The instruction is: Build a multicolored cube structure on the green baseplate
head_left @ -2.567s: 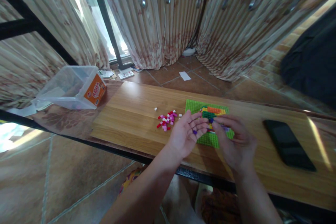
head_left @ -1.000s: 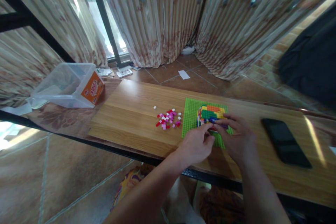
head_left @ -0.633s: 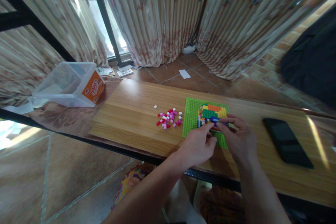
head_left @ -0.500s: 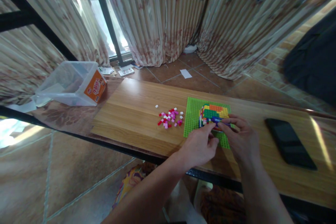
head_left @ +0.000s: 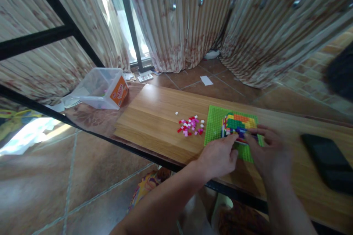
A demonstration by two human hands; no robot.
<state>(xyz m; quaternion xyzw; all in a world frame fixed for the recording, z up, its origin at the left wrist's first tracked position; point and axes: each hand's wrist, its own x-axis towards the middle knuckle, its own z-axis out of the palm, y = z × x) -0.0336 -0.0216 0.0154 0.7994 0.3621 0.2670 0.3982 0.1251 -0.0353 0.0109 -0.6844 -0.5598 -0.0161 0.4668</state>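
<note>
A low block of stacked toy bricks point(head_left: 240, 121), with green, yellow, orange and blue on top, sits on a green studded baseplate point(head_left: 213, 126). My left hand point(head_left: 219, 157) is at its near left side, the index fingertip against the front edge and the other fingers curled in. On the near right corner, the thumb and fingers of my right hand point(head_left: 270, 150) close around the bricks; this hand is slightly blurred. Both hands partly cover the front of the block, so whether a loose brick is between the fingertips is hidden. Left of the baseplate lie scattered pink, red and white bricks point(head_left: 191, 126).
A wooden board point(head_left: 149, 110) bears the baseplate and bricks. A dark phone point(head_left: 328, 161) lies on the right. At the far left stands a clear plastic bin point(head_left: 95, 90) with an orange label. Striped curtains point(head_left: 179, 33) hang beyond the table over a tiled floor.
The view has turned left, so everything sits further right in it. Both hands stay at the brick block, with only small finger movement.
</note>
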